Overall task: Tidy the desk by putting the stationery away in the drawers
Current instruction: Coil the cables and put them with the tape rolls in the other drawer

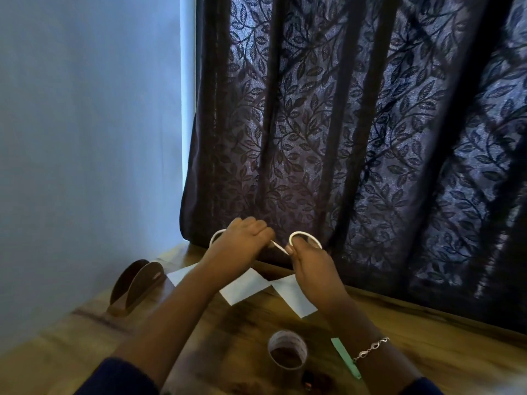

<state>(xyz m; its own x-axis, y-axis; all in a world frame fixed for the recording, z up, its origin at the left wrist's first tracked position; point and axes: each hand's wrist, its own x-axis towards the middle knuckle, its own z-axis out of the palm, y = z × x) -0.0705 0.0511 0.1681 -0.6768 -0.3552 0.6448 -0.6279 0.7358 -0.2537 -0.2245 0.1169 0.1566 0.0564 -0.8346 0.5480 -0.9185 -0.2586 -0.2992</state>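
Observation:
Both hands are raised over the far edge of the wooden desk (413, 332), close to the curtain. My left hand (242, 240) grips a white ring (214, 234), mostly hidden behind its knuckles. My right hand (310, 266) pinches a second white ring (304, 234) between thumb and fingers. A thin white strip (278, 248) runs between the two hands. I cannot tell whether the rings are tape rolls. White paper sheets (245, 286) lie on the desk below the hands. No drawer is in view.
A brown curved wooden holder (137, 286) stands at the left of the desk. A roll of tape (288, 350) stands near the front, beside a green strip (346, 359) and a small dark object (316, 380). A dark leaf-patterned curtain (356, 124) hangs behind; a pale wall (85, 124) is at left.

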